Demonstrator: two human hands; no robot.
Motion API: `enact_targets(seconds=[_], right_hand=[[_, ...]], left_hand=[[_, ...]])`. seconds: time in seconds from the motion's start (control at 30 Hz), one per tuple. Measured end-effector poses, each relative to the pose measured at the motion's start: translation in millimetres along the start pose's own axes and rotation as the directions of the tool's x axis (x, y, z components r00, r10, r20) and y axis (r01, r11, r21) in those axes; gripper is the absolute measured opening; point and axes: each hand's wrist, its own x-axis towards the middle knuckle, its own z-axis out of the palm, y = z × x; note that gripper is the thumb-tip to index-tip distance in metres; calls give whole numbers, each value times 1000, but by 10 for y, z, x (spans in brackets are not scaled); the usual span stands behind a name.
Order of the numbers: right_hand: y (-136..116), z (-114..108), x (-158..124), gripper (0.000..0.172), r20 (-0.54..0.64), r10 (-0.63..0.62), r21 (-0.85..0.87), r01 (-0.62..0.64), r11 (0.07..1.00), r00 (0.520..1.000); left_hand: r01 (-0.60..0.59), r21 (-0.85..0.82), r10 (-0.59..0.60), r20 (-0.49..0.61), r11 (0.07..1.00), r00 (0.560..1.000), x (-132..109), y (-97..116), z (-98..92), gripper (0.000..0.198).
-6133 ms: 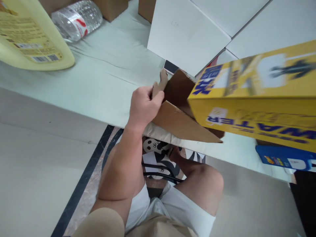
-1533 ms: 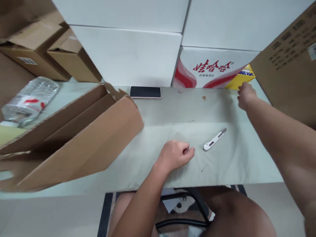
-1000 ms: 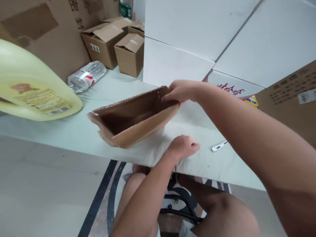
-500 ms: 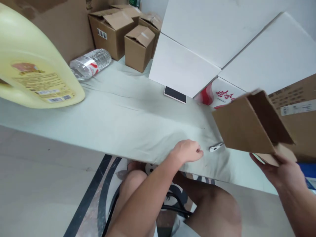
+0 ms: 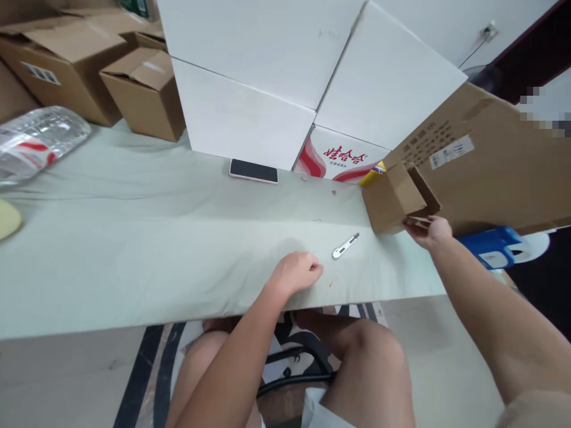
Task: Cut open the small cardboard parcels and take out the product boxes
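My left hand rests on the pale green table cloth near the front edge, fingers curled into a loose fist with nothing seen in it. A white utility knife lies just right of it. My right hand reaches to the table's right end and grips the lower edge of an opened brown cardboard box, which sits against a large brown carton.
White boxes and a red-printed white box stand at the back, with a black phone before them. Brown cartons and a clear water bottle are at the left. A blue box lies at the right.
My right hand carried the opened cardboard box from the left over to the table's right end and set it by the large carton. My left hand stayed in place.
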Motion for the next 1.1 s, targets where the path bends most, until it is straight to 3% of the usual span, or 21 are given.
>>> enact_targets(seconds=[0.1, 0.17, 0.3, 0.5, 0.6, 0.7, 0.8, 0.97, 1.1], right_hand=[[-92, 231, 216, 35, -192, 241, 152, -214, 965, 951], [-152, 351, 318, 38, -251, 304, 222, -251, 942, 919], [-197, 504, 490, 35, -290, 315, 240, -250, 938, 904], [-171, 823, 823, 32, -279, 275, 59, -269, 961, 920], [-140, 973, 908, 27, -119, 275, -65, -284, 957, 954], [-88, 1042, 866, 17, 79, 318, -207, -296, 932, 945], [-83, 1127, 713, 12, 150, 311, -363, -240, 900, 939], [-297, 1615, 237, 13, 369, 193, -531, 36, 846, 909], [-497, 2369, -367, 16, 622, 52, -525, 366, 769, 781]], left_hand=[[26, 27, -26, 3, 999, 1000, 53, -45, -10, 42], [40, 39, -40, 5, 998, 999, 91, -71, -24, 42], [82, 66, -83, 19, 994, 996, 145, -95, -64, 38], [133, 104, -139, 47, 986, 989, 174, -137, -129, 37], [134, 80, -138, 47, 988, 989, 194, -161, -155, 38], [123, 61, -124, 26, 991, 992, 216, -169, -179, 39], [107, 20, -107, -7, 994, 994, 212, -166, -197, 39], [68, -93, -75, -77, 993, 994, 91, -169, -248, 38], [36, -215, -68, -143, 976, 987, -122, -197, -346, 39]])
